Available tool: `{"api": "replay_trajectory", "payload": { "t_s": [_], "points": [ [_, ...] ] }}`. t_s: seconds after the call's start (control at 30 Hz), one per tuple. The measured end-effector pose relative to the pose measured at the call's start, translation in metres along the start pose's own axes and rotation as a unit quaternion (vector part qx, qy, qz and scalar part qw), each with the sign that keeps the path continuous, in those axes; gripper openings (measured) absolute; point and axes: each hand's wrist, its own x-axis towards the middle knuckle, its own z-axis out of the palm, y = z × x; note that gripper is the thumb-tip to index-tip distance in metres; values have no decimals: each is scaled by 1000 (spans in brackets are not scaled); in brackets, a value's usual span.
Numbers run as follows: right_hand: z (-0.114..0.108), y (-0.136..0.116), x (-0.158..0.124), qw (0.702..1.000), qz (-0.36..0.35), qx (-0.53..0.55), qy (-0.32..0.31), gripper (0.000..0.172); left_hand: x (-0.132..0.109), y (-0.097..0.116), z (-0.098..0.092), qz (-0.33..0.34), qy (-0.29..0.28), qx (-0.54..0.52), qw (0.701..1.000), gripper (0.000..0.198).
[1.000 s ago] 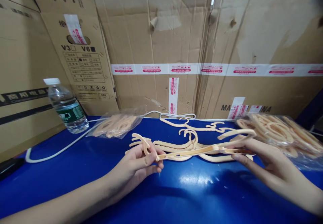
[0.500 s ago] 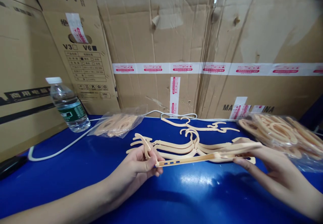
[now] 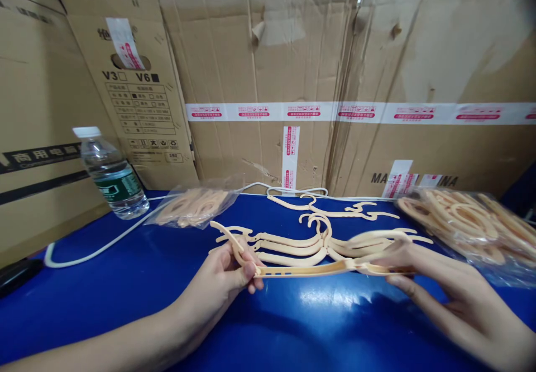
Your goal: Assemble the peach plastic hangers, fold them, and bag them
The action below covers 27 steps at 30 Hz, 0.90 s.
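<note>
A beige plastic folding hanger (image 3: 310,272) stretches between my two hands above the blue table. My left hand (image 3: 234,274) pinches its left end, where a short curved piece sticks up past the fingers. Around its right part my right hand (image 3: 435,282) is closed, thumb below and fingers above; a blurred curved piece rises there. Just behind lie several similar hangers (image 3: 293,242), spread out side by side with their hooks toward the back. One more hanger (image 3: 326,211) rests farther back, near the cardboard.
A clear bag of folded hangers (image 3: 192,205) lies at the back left, a larger bag (image 3: 464,221) at the right. A water bottle (image 3: 111,173) stands at left by a white cable (image 3: 87,261). Cardboard boxes (image 3: 259,154) wall off the back; a black object (image 3: 19,277) sits at the left edge.
The held hanger has shifted slightly left and its right part has swung, now flatter and lower. Both hands keep hold of it; my left hand has moved a little left.
</note>
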Motion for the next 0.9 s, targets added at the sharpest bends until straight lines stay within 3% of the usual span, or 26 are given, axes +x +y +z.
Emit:
{"api": "replay_trajectory", "payload": {
  "t_s": [0.33, 0.63, 0.7, 0.77, 0.9],
  "points": [
    [3, -3, -4, 999, 43, 19, -5, 16, -4, 4, 4, 20, 59, 14, 998, 43],
    [0, -1, 1, 987, 143, 66, 13, 20, -8, 5, 6, -16, 83, 60, 995, 31],
    [-2, 0, 5, 983, 159, 90, 18, 19, -12, 4, 6, -10, 34, 150, 988, 22],
    [-5, -1, 9, 979, 173, 111, 13, 18, -19, 3, 8, 28, -55, 270, 961, 12],
    [-7, -3, 15, 969, 195, 154, -14, 18, -35, 1, 13, 212, -220, 420, 855, 16]
  ]
}}
